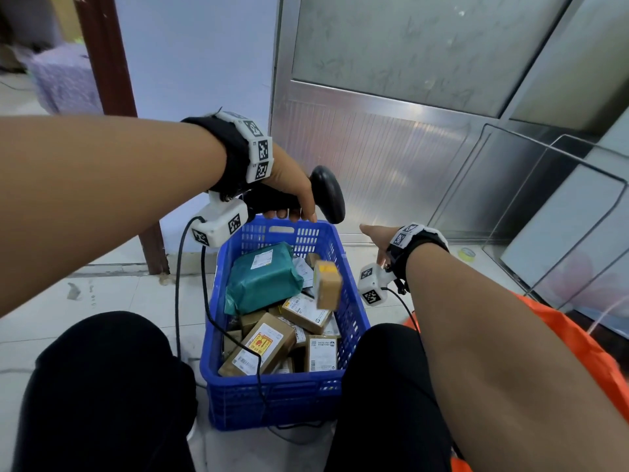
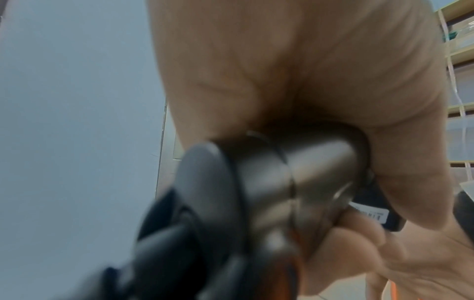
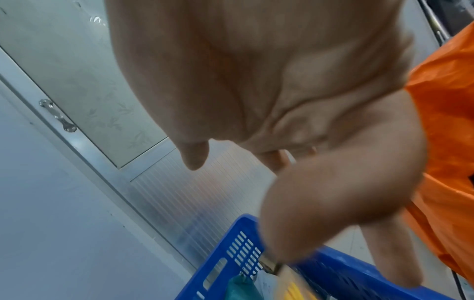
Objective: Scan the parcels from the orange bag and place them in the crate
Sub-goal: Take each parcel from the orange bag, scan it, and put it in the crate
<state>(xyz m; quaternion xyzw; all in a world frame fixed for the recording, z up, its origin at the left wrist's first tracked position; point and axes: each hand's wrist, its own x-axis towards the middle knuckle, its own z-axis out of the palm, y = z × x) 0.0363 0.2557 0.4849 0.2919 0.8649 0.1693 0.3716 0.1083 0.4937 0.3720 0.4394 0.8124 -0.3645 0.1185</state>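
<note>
The blue crate [image 1: 282,400] stands on the floor between the person's knees, at 6 o'clock in the head view, and already holds a layer of labelled cardboard parcels, among them a long brown box [image 1: 260,349] at its near end, with a teal poly-mailer [image 1: 263,281] lying on top toward the far end. A small brown parcel [image 1: 327,284] is blurred in mid-air above the crate's right side, touching no hand; judged from this, it is scanned and dropping in. The right hand [image 1: 381,238] hovers just beyond the crate's right rim at 3 o'clock; its grip is open, fingers spread and holding nothing, as the right wrist view confirms. The orange bag [image 1: 578,349] lies behind the right forearm at 4 o'clock; its contents are hidden, so the count of parcels left cannot be told. Over the crate's far rim at 12 o'clock, the left hand [image 1: 289,185] has its grip closed round the handle of the black barcode scanner [image 1: 328,194], whose cable trails down across the crate. Judgement: the task is well advanced, with many parcels deposited; remaining work depends on the bag's contents.
</note>
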